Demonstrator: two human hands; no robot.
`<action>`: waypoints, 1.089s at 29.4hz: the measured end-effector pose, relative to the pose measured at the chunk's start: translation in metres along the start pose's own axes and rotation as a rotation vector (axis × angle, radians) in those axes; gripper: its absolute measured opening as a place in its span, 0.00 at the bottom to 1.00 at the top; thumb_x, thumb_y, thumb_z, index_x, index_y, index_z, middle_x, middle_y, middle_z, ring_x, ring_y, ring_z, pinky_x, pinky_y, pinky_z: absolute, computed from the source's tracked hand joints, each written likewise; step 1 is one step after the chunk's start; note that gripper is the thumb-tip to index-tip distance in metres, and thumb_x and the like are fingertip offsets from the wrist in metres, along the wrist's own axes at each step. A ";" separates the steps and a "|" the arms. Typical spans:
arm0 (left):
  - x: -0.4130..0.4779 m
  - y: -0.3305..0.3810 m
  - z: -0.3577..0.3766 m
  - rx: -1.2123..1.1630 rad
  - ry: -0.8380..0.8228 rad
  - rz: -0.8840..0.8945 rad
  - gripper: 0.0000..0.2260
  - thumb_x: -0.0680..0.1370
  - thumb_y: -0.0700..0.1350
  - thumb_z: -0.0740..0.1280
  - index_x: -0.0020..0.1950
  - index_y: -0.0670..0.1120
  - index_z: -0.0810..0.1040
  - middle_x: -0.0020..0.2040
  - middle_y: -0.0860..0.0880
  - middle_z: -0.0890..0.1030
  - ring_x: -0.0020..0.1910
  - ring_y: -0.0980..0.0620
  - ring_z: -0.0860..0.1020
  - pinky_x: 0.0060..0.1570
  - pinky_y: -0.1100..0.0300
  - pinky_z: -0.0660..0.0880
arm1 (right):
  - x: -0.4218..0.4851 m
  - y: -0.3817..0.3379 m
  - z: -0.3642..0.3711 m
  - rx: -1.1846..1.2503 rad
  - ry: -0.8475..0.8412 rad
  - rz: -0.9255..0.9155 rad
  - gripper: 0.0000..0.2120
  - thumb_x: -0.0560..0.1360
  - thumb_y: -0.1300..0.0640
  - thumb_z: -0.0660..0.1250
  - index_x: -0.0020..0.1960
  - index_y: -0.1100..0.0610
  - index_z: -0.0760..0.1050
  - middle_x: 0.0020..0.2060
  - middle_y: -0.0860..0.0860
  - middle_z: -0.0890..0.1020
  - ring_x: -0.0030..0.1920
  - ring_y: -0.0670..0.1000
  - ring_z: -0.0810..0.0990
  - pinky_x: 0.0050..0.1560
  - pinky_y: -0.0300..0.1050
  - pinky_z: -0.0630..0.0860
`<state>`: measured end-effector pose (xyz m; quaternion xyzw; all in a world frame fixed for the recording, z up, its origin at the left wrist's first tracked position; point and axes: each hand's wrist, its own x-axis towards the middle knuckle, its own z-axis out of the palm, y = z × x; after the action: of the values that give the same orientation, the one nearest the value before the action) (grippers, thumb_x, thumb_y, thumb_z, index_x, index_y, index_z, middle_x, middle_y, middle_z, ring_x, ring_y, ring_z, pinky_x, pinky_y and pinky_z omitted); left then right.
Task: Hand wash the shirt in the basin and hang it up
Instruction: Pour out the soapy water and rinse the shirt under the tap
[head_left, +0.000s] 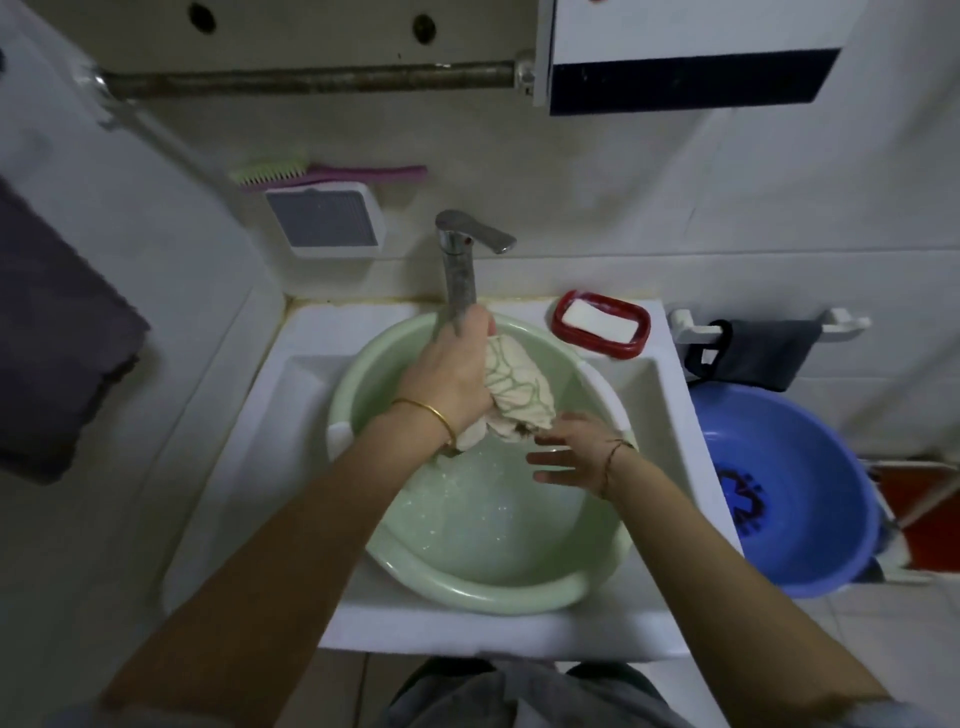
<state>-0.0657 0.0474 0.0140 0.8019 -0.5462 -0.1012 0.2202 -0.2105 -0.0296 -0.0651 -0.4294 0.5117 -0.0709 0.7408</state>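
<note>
One shirt (519, 389) in left hand (457, 374), above basin (467, 597)

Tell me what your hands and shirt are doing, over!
Left hand grips bunched shirt over green basin. Right hand open by its lower end. Tap spout behind left hand.

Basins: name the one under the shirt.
The pale green basin in the sink: the left hand grips the shirt above it. The blue basin stands aside.

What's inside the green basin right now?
Shallow, foam-flecked water. The left hand grips the bunched shirt over it; the right hand hovers open. The floor of the basin beneath them is hidden.
</note>
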 end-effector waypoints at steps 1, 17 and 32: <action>0.002 0.000 -0.002 0.068 -0.054 0.044 0.19 0.70 0.37 0.67 0.53 0.52 0.62 0.50 0.45 0.72 0.47 0.41 0.75 0.46 0.47 0.76 | -0.001 0.005 -0.001 -0.105 0.077 -0.045 0.12 0.76 0.67 0.62 0.58 0.60 0.71 0.47 0.57 0.77 0.48 0.58 0.79 0.51 0.54 0.78; 0.006 0.011 -0.018 0.568 -0.293 0.338 0.19 0.73 0.36 0.62 0.62 0.50 0.71 0.55 0.42 0.75 0.56 0.40 0.75 0.48 0.53 0.72 | -0.018 0.057 -0.030 -0.449 0.575 -0.193 0.22 0.79 0.61 0.54 0.72 0.56 0.58 0.62 0.63 0.71 0.58 0.63 0.72 0.60 0.54 0.70; -0.007 -0.002 -0.009 0.548 -0.381 0.294 0.20 0.73 0.40 0.66 0.63 0.54 0.70 0.57 0.44 0.74 0.58 0.41 0.74 0.50 0.53 0.72 | -0.065 -0.009 -0.041 -0.444 0.672 -0.603 0.27 0.75 0.66 0.63 0.73 0.57 0.64 0.69 0.53 0.71 0.68 0.54 0.69 0.64 0.36 0.60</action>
<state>-0.0631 0.0569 0.0201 0.7108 -0.6937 -0.0657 -0.0964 -0.2719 -0.0228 -0.0180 -0.6589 0.5776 -0.3057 0.3725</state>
